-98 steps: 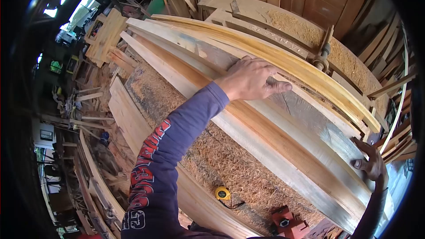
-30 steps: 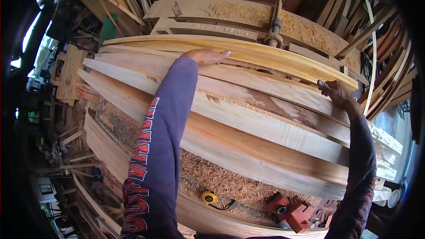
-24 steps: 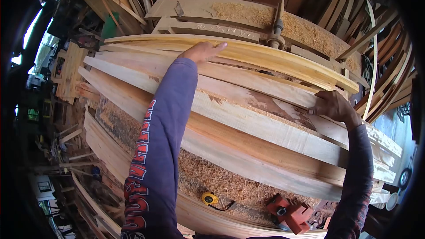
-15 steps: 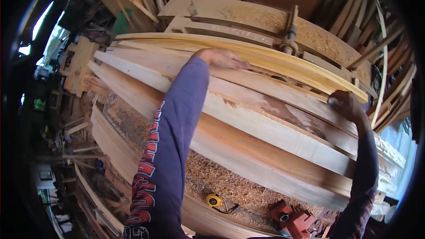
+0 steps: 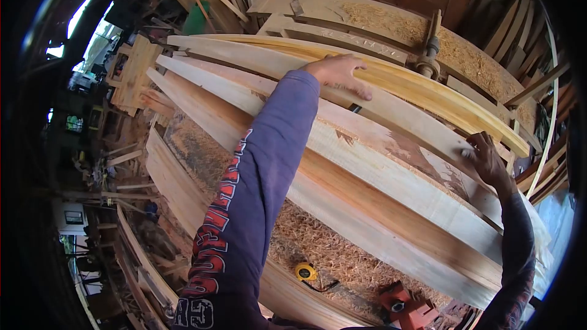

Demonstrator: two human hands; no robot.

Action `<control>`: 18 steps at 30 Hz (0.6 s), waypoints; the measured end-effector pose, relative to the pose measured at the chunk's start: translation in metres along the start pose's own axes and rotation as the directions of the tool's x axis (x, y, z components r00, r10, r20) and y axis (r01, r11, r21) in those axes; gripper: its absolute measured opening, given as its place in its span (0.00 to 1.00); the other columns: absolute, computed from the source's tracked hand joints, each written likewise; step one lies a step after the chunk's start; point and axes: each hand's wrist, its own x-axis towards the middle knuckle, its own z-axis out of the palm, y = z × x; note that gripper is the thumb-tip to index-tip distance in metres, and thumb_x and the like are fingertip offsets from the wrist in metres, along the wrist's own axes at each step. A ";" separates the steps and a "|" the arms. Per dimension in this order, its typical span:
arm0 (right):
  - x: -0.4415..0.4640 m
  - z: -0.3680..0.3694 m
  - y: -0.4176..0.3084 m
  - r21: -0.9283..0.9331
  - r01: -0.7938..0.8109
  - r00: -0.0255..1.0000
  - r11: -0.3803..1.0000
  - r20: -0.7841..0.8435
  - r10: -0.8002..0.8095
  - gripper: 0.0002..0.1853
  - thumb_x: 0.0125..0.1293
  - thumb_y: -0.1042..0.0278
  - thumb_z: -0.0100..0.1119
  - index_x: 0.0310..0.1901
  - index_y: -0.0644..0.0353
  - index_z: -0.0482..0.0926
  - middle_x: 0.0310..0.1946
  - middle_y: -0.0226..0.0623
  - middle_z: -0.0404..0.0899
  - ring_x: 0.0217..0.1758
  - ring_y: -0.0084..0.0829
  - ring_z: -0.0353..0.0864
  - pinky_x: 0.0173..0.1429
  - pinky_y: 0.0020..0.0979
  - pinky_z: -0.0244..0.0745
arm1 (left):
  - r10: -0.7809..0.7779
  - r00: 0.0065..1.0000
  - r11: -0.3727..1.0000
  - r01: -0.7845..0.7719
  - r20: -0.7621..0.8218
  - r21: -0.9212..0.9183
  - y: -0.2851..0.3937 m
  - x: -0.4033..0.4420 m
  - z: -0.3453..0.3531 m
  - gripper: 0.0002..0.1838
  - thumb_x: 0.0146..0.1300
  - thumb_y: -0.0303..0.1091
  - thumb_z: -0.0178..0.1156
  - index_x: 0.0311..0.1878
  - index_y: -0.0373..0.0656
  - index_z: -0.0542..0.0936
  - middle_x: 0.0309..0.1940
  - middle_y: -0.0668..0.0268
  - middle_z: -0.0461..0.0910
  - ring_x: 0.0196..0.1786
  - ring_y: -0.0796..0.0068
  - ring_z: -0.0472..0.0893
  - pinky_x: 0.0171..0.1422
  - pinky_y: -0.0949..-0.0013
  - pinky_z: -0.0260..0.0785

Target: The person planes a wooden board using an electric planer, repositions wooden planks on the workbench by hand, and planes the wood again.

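Several long pale boards lie side by side across the bench. My left hand (image 5: 341, 75) rests over the upper pale board (image 5: 403, 119), its thumb and fingers spread across the board's width. Farther right, my right hand (image 5: 486, 157) is at the same board near its right end, fingers curled around its far edge and thumb on its face. A yellowish board (image 5: 440, 95) runs just beyond this one. Nearer to me lie a board with brown patches (image 5: 379, 134) and a white-edged board (image 5: 397, 174).
A yellow tape measure (image 5: 306, 271) and a red tool (image 5: 408, 307) lie on wood shavings (image 5: 330, 241) near me. Behind the boards stands a clamp (image 5: 429, 61) beside a shaving-covered beam (image 5: 391, 21). Wood strips lean at the right.
The upper pale board has shifted against the yellowish one, and a dark gap shows below it. My left hand has opened over it; my right hand has closed on its edge. The view has turned.
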 end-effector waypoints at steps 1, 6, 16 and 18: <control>0.004 -0.002 0.004 -0.127 -0.010 0.999 0.992 -0.044 0.004 0.30 0.75 0.40 0.56 0.55 0.66 0.78 0.52 0.52 0.76 0.57 0.54 0.74 0.64 0.51 0.68 | -0.061 0.989 0.998 0.061 -0.136 -0.005 0.002 0.003 0.000 0.51 0.53 0.62 0.76 0.72 0.35 0.74 0.71 0.48 0.74 0.72 0.51 0.75 0.78 0.60 0.64; -0.009 0.019 0.032 -0.327 -0.264 0.929 0.908 0.165 0.330 0.37 0.79 0.37 0.47 0.77 0.56 0.64 0.81 0.57 0.55 0.85 0.58 0.50 0.84 0.53 0.50 | -0.180 0.969 0.955 0.130 0.171 0.268 -0.035 0.032 0.021 0.33 0.74 0.60 0.58 0.65 0.40 0.81 0.62 0.53 0.83 0.66 0.54 0.79 0.71 0.58 0.69; 0.000 -0.008 0.033 -0.204 -0.280 0.925 0.938 0.205 0.321 0.37 0.80 0.34 0.42 0.74 0.56 0.70 0.75 0.58 0.67 0.78 0.58 0.65 0.81 0.50 0.59 | -0.147 0.956 0.988 0.152 0.255 -0.001 -0.033 0.012 -0.009 0.39 0.68 0.60 0.67 0.68 0.33 0.77 0.59 0.53 0.84 0.64 0.64 0.80 0.70 0.65 0.68; 0.008 -0.034 -0.011 -0.062 -0.334 0.810 0.940 0.491 0.320 0.40 0.77 0.29 0.43 0.74 0.56 0.71 0.70 0.58 0.73 0.72 0.58 0.73 0.79 0.49 0.64 | -0.165 0.934 0.985 0.175 0.318 -0.004 -0.022 -0.005 -0.021 0.44 0.64 0.60 0.71 0.69 0.30 0.75 0.60 0.51 0.83 0.64 0.64 0.80 0.70 0.65 0.68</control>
